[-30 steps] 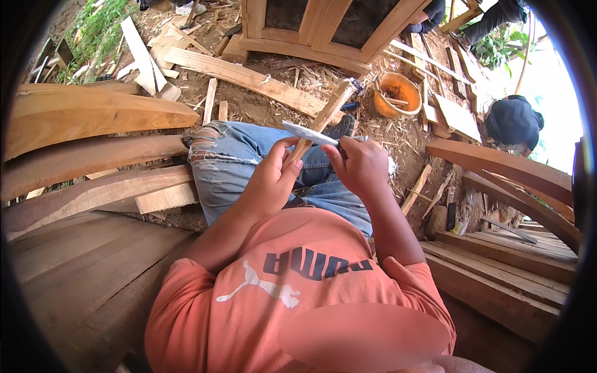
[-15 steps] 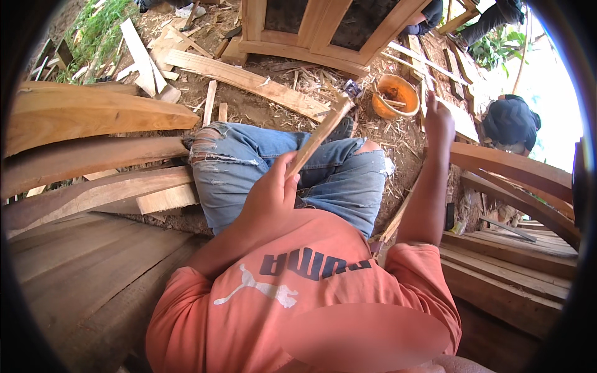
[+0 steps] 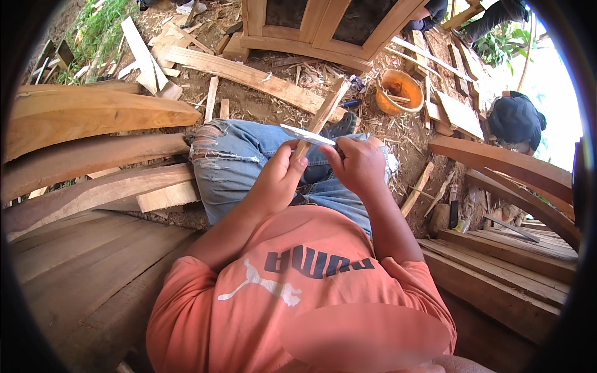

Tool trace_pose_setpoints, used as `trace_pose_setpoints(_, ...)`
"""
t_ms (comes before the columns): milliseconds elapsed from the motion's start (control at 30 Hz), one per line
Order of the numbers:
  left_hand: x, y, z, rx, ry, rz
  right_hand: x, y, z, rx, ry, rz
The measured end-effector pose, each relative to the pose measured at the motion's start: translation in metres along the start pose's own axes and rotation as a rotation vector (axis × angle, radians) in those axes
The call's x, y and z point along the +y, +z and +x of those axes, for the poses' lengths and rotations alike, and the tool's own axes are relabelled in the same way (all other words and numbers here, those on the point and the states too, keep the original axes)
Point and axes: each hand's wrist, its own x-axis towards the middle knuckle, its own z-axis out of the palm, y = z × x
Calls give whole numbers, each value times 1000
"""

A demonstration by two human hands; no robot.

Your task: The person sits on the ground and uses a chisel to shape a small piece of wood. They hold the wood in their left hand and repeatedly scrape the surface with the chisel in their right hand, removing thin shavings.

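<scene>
The left hand [image 3: 278,176] pinches the wooden stick [image 3: 328,109] above the lap [image 3: 249,138]; hold that grip well clear of the knife [image 3: 306,135] crossing it. The right hand [image 3: 362,164] clasps that knife; shallow outward strokes look safest.

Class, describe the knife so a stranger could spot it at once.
Start at the torn blue jeans, mid-picture. Over them, the right hand holds the knife, its blade crossing the wooden stick in the left hand. Its whitish blade sets it apart from that tan stick.
</scene>
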Motion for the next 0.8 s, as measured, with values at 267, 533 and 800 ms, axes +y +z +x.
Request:
trace_pose_setpoints(267,10,7,-10,77,109,266,12,-20,16,-9,58,-57)
trace_pose_setpoints(533,31,5,-14,109,57,485,29,-16,24,65,22,-136)
trace_pose_setpoints(800,21,4,-29,134,123,518,179,-57,60,118,745,-218)
